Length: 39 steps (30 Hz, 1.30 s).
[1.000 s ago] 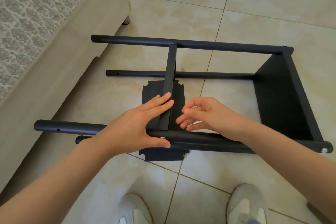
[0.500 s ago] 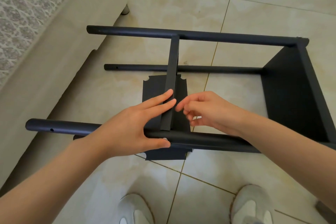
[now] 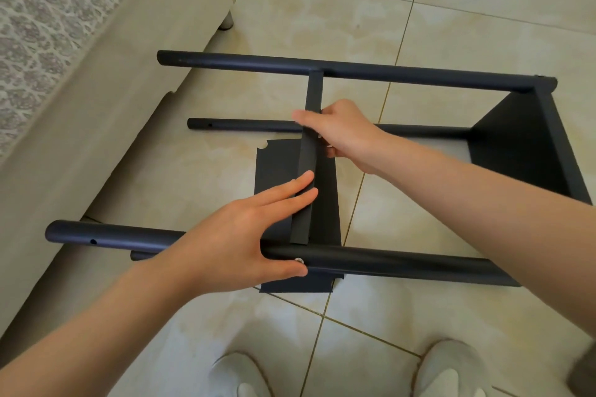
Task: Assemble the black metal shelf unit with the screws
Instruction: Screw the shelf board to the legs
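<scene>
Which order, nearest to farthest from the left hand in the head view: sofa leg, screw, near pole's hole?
1. Screw, at the left hand's thumb tip.
2. Hole, leftward along the near pole.
3. Sofa leg, far at upper left.

Right hand [image 3: 342, 135] relocating up the shelf panel [image 3: 308, 184].
It is leaving its earlier spot just beside the left hand [image 3: 245, 235], where its fingers were hanging loose off the panel's right side, and is travelling along the panel toward the far pole [image 3: 354, 69]. It is now curling over the panel's upper edge, fingertips motion-blurred on the left side. The gap between the two hands is widening.
</scene>
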Each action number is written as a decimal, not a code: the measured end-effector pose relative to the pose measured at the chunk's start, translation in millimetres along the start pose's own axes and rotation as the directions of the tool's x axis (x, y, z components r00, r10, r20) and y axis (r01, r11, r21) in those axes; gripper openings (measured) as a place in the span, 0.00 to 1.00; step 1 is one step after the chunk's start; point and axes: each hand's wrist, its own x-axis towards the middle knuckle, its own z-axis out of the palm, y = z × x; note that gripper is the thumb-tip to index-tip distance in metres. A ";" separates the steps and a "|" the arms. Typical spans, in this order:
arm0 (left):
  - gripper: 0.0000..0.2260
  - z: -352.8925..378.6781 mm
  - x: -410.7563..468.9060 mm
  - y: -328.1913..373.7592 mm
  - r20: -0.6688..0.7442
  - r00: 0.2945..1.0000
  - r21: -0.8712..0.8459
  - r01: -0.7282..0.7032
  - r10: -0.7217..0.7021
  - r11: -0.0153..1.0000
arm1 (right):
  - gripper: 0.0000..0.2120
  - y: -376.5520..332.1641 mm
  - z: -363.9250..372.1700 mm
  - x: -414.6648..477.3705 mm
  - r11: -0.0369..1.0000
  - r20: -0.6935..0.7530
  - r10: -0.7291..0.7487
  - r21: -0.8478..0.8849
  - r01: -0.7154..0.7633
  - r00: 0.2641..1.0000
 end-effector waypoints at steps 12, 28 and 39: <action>0.39 1.4 1.1 -1.3 0.006 0.998 0.150 -0.057 0.056 0.987 | 0.11 -3.6 6.0 9.7 0.989 0.050 -0.032 -0.143 0.039 0.998; 0.37 3.2 0.2 -3.0 -0.006 0.999 0.118 -0.051 0.052 0.992 | 0.13 -17.5 -50.8 69.1 0.327 -0.009 -0.470 -0.931 0.165 0.883; 0.37 3.9 1.9 -3.0 -0.003 0.998 0.091 -0.062 0.063 0.994 | 0.13 -18.7 -54.5 62.5 0.387 -0.043 -0.507 -0.904 0.183 0.861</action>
